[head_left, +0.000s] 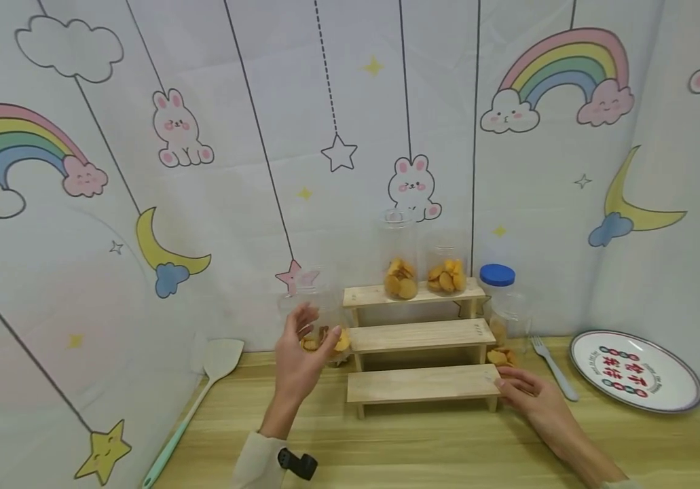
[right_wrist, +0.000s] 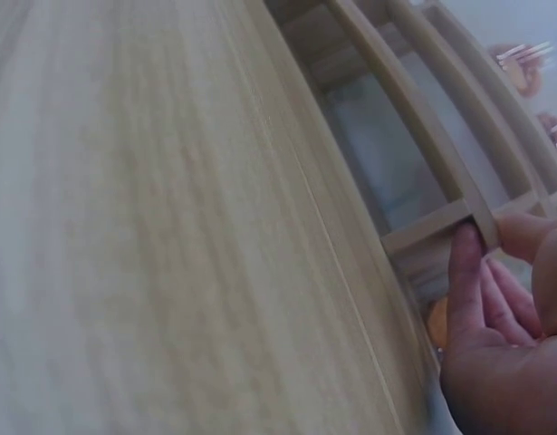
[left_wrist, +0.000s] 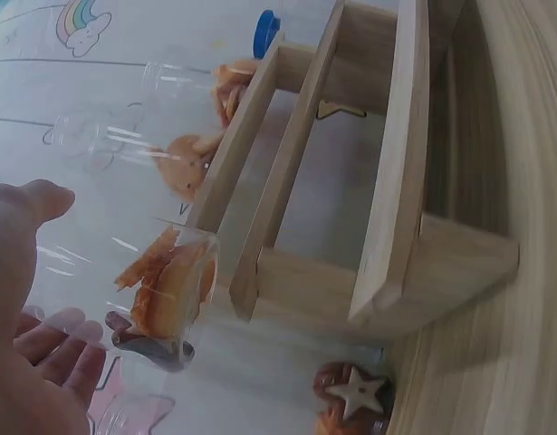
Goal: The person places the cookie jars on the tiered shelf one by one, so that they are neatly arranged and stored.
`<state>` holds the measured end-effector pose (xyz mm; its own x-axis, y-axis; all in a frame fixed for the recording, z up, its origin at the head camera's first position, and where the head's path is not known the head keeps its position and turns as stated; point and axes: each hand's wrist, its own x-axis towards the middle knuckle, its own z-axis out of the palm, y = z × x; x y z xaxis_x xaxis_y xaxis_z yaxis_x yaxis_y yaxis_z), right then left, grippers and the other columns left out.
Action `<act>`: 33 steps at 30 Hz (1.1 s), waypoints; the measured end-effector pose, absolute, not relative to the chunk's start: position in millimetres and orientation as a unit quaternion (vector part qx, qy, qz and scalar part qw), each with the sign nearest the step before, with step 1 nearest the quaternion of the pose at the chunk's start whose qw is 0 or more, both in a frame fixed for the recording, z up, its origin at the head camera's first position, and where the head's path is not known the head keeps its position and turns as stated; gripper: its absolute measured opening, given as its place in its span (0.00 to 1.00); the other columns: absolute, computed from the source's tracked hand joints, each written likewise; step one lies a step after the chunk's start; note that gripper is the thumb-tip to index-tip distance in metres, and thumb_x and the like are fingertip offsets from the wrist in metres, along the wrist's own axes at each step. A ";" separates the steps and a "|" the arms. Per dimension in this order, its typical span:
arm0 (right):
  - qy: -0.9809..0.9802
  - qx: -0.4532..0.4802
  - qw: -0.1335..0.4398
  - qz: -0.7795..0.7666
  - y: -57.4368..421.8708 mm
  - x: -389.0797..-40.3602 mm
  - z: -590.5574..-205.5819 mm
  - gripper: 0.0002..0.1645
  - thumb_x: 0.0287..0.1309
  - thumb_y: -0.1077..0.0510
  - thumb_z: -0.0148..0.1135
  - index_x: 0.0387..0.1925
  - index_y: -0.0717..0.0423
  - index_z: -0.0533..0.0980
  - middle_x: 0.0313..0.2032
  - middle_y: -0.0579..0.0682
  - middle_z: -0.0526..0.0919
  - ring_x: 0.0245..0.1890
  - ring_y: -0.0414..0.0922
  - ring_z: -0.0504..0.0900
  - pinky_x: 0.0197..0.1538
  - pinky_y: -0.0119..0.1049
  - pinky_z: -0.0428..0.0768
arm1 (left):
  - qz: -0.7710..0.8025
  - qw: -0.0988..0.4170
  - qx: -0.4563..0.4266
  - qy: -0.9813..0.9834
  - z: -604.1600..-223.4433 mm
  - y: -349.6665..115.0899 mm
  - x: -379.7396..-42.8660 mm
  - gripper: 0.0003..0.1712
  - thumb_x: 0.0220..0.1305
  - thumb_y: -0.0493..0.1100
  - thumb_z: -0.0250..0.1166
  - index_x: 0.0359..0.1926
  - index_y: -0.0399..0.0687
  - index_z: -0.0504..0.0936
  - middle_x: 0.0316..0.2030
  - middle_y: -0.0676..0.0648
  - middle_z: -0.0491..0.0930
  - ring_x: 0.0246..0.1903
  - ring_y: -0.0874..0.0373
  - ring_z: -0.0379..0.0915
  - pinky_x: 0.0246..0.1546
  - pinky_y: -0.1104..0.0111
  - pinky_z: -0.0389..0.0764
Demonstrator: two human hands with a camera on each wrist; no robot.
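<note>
My left hand (head_left: pixel 302 360) is left of a three-step wooden rack (head_left: pixel 419 334). It holds a clear jar (left_wrist: pixel 169 285), thumb on one side and fingers on the other. Yellow-orange chips and a dark brown piece lie in the jar's bottom, which hangs beside the rack above the table. Behind it another container, its outline hard to make out, shows a star-shaped cookie (left_wrist: pixel 361 394) low down. At the rack's lowest step, my right hand (head_left: pixel 539 407) pinches the right end, with a finger (right_wrist: pixel 465 276) against its underside.
Two clear jars of round crackers, one tall (head_left: pixel 401 272) and one shorter (head_left: pixel 445 272), stand on the top step. Right of the rack are a blue-lidded jar (head_left: pixel 498 275), another clear jar (head_left: pixel 514 316), a fork (head_left: pixel 554 367) and a plate (head_left: pixel 637 346). A spatula (head_left: pixel 223 358) leans at left.
</note>
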<state>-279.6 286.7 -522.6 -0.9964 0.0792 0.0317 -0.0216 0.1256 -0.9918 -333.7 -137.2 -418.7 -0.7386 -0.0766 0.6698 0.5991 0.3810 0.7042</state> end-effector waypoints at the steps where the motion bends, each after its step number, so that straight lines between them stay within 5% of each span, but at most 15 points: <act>1: -0.751 -0.020 0.037 0.659 286.7 -279.2 -522.2 0.37 0.65 0.45 0.66 0.68 0.60 0.70 0.45 0.44 0.87 0.46 0.33 0.85 0.50 0.30 0.86 | -0.534 0.314 -0.176 -0.765 -419.0 -129.9 -334.2 0.41 0.58 0.54 0.75 0.69 0.52 0.68 0.57 0.48 0.79 0.59 0.49 0.76 0.62 0.52 0.78; 15: -0.753 -0.019 0.029 0.657 288.9 -280.3 -522.7 0.37 0.65 0.45 0.66 0.68 0.60 0.70 0.44 0.44 0.87 0.45 0.34 0.84 0.49 0.29 0.85 | -0.596 0.239 -0.194 -0.742 -421.5 -31.3 -343.4 0.44 0.58 0.55 0.75 0.70 0.46 0.67 0.63 0.46 0.77 0.63 0.53 0.74 0.66 0.55 0.75; 33: -0.754 -0.027 0.022 0.656 287.9 -279.3 -520.5 0.38 0.65 0.44 0.66 0.68 0.59 0.69 0.46 0.45 0.87 0.46 0.35 0.84 0.49 0.30 0.85 | -0.562 0.264 -0.242 -0.745 -424.8 51.9 -363.1 0.42 0.59 0.56 0.74 0.68 0.44 0.70 0.60 0.42 0.76 0.60 0.51 0.77 0.58 0.62 0.82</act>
